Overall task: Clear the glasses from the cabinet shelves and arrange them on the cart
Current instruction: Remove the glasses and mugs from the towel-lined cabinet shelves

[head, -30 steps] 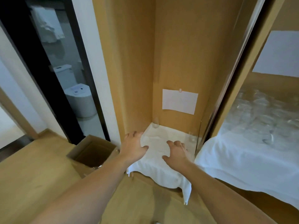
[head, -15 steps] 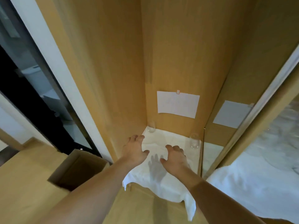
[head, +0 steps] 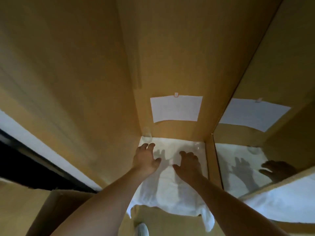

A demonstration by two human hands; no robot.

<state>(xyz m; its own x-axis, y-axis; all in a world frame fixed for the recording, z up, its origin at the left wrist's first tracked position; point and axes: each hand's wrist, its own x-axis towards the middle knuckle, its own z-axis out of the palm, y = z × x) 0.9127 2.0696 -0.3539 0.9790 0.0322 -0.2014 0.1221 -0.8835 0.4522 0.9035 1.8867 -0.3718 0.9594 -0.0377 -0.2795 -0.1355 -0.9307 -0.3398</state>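
Your 2 hands reach into the cabinet (head: 170,48) over the shelf, which is covered by a white cloth (head: 172,189). Your left hand (head: 145,159) hovers with fingers spread and loosely bent, holding nothing; its fingertips are near the back left corner. Your right hand (head: 188,163) is likewise spread and holds nothing, lying over the right half of the cloth.

1 glass (head: 147,133) stands upright in the back left corner, just beyond your left fingertips and apart from them. A 2nd glass (head: 197,145) stands near the back right corner, just beyond your right fingers; whether they touch it cannot be told, as the glass is faint.

A white paper (head: 176,109) is pinned on the back wall above the shelf. A mirror panel (head: 255,133) at the right reflects the paper, the cloth and your right hand. The cloth's front edge hangs over the shelf lip. A cardboard box (head: 56,210) sits at lower left.
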